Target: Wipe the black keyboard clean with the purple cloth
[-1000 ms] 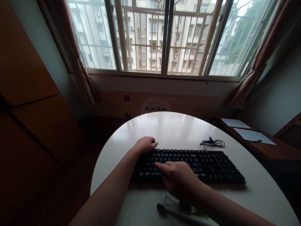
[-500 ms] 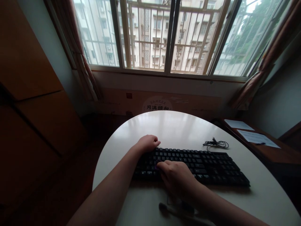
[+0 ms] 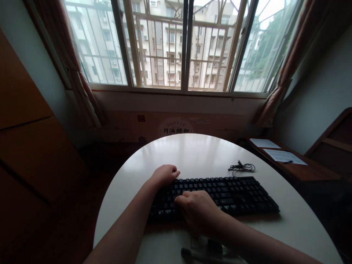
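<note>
A black keyboard (image 3: 236,194) lies across the white round table. My left hand (image 3: 165,175) is curled at its far left corner, closed on the keyboard's edge. Over the left-middle keys is my right hand (image 3: 196,209), its fingers bent and pressed together. Whatever those fingers hold, if anything, is hidden behind the hand. The keyboard's coiled cable (image 3: 242,167) rests on the table behind its right half. Near me, below my right wrist, a small dark object (image 3: 215,246) and a blurred dark-tipped item (image 3: 187,253) lie on the table.
The round table (image 3: 189,150) has a curved edge on the far side and both flanks. To the right, a brown wooden surface (image 3: 310,172) holds papers (image 3: 286,156) and a dark pen. Beyond the table are a barred window and curtains (image 3: 82,88).
The camera view has shifted, so the scene sits a little further left. Both hands stay at nearly the same places on the keyboard. A purple spot at my right fingertips no longer shows.
</note>
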`<state>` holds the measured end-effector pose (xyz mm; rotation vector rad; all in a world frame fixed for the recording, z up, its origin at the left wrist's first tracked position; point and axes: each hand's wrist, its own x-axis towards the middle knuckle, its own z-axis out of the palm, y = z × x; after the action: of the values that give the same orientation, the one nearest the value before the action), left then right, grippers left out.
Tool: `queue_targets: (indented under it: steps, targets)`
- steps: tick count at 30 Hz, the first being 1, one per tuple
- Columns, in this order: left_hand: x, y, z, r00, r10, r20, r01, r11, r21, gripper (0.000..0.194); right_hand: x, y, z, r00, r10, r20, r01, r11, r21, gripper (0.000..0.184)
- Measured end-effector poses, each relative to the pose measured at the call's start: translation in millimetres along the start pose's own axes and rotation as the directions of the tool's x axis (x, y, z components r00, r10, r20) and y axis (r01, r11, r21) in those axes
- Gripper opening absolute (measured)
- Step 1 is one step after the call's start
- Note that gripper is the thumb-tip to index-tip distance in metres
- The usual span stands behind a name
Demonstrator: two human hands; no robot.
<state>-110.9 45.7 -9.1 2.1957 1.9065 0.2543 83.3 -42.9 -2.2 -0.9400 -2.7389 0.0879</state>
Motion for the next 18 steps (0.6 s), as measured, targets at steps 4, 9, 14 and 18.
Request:
queue_targets:
  steps: [4, 9, 14, 18]
  targets:
    - [0.9, -1.5, -0.8, 1.000, 0.007, -0.001, -0.007, 1.000, -0.012, 0.034, 1.7, -0.6, -0.4, 1.000, -0.004, -0.002, 0.004, 1.000, -0.019, 0.008]
    - [1.8, -2.7, -2.1, 1.000, 0.003, 0.002, -0.003, 1.000, -0.013, 0.035, -0.9, -0.3, -5.0, 1.000, -0.017, 0.023, 0.017, 1.000, -0.008, 0.005]
    - [3.6, -4.3, -0.9, 1.000, 0.000, -0.012, 0.000, 1.000, 0.003, 0.034, 3.6, 0.6, -6.3, 0.999, -0.037, 0.010, 0.037, 0.999, 0.002, 0.006]
    - [3.5, -4.6, -1.4, 1.000, 0.000, -0.014, -0.001, 1.000, -0.012, 0.034, 1.5, 1.3, -12.9, 0.998, -0.051, 0.037, 0.052, 0.999, -0.018, 0.004]
